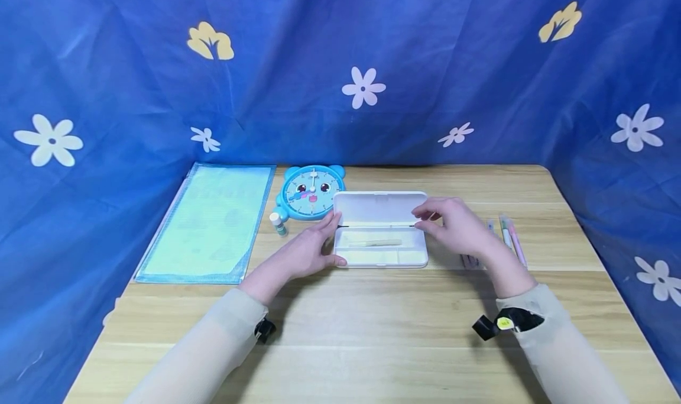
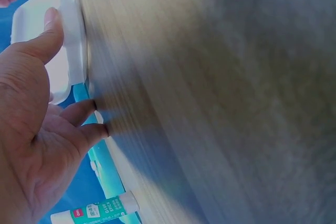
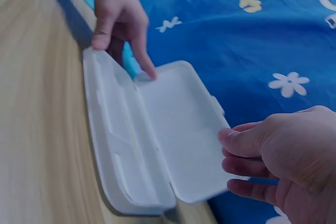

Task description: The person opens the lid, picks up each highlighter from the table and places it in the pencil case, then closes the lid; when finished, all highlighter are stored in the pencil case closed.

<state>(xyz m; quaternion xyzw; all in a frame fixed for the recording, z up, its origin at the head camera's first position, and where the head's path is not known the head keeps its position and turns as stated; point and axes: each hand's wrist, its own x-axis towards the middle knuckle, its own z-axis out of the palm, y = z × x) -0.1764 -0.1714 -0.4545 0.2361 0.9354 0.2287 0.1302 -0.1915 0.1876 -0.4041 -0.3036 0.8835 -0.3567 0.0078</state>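
A white pencil case (image 1: pixel 367 256) lies on the wooden table with its hinged lid (image 1: pixel 380 207) raised. A pale slim strip (image 1: pixel 382 243) shows in its tray. My left hand (image 1: pixel 305 253) holds the case's left end, thumb at the front corner and fingers by the hinge side; the right wrist view shows one fingertip against the lid. At the lid's right edge, my right hand (image 1: pixel 454 223) pinches it, with the thumb (image 3: pixel 236 141) on the inner face and the other fingers lower along the edge.
Behind the case to the left is a blue toy clock (image 1: pixel 313 194), with a glue stick (image 1: pixel 278 224) in front of it. A blue-edged mesh folder (image 1: pixel 210 220) lies further left. Several pens (image 1: pixel 513 241) lie right of the case, partly behind my right forearm. A blue curtain (image 1: pixel 298 96) hangs behind.
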